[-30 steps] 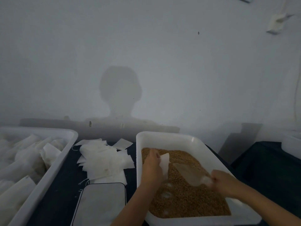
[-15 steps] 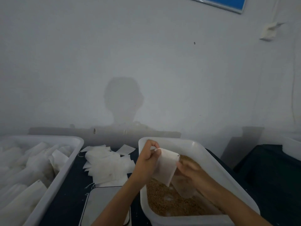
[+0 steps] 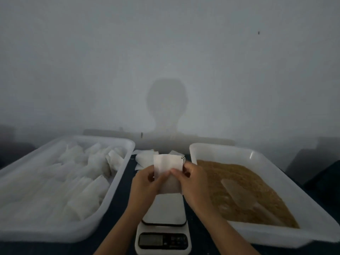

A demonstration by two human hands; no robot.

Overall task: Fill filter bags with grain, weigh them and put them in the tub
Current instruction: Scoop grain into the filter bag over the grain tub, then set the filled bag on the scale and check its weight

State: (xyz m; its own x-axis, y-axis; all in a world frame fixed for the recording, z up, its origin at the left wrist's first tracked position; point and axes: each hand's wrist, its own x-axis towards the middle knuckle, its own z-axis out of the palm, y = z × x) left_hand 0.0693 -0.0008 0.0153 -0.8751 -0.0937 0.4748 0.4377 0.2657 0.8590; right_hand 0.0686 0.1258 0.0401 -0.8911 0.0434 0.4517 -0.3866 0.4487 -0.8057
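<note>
1. We hold one filter bag (image 3: 166,173) between both hands, directly above the weighing plate of the scale (image 3: 163,216). The left hand (image 3: 145,183) pinches the bag's left edge; the right hand (image 3: 193,181) pinches its right edge, fingers curled round the paper. The two hands are close together, with only the bag between them.

2. We judge the bag to be filled: its lower part looks fuller and darker than its upper part. The contents themselves are not visible. The drawstring loops at the top right corner appear undrawn, so we judge closing to be the step in hand.

3. The bag is off the scale plate, which it partly hides. The display at the near end of the scale is too dim to read. Weighing of this bag is therefore not yet done.

4. Just behind the scale lies a loose stack of empty bags (image 3: 145,159) on the dark surface (image 3: 121,197). This stock shows that more fill cycles remain.

5. Right of the scale stands the grain tray (image 3: 276,234), with grain (image 3: 237,183) covering most of its floor. A clear scoop (image 3: 241,196) lies on the grain, released.

6. Left of the scale stands the tub (image 3: 108,203), already holding many finished bags (image 3: 73,181) in a dense heap. We judge the run to be well advanced but unfinished.

7. Remaining for the bag in hand: close, weigh, then place in the tub left of the scale.
</note>
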